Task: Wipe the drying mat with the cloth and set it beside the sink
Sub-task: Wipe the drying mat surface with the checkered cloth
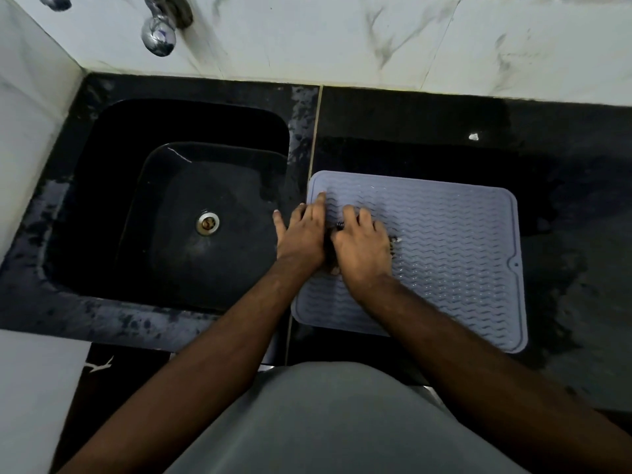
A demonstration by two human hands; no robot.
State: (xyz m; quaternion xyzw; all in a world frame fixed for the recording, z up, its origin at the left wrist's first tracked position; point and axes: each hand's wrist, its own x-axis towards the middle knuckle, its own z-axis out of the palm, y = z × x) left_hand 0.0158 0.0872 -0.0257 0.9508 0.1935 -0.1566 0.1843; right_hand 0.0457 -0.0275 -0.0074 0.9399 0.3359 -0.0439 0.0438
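At the kitchen bench [427,118], seen from my own head cam: my grey shirt [342,422] fills the near edge, both forearms reaching fwd over the dark wet stone. My right hand [360,251] lies on the left part of the drying mat [451,254], fingers curled down over a dark cloth [339,226] bunched beneath the palm, w/ only small bits of it showing at the knuckles & by the wrist. My left hand [302,234] sits just beside it at the mat's left edge, fingers straight & spread, released grip, index tip pressing the mat near its far-left corner, thumb out over the bench strip. The mat, pale blue-grey w/ wavy ribs, lies flat on the bench right beside the sink [102,159], its left edge along the bench seam. Sink is black, drain [207,223] at centre. Farther back, a chrome tap [159,34] sticks out from the marbled white wall tiles [376,39].
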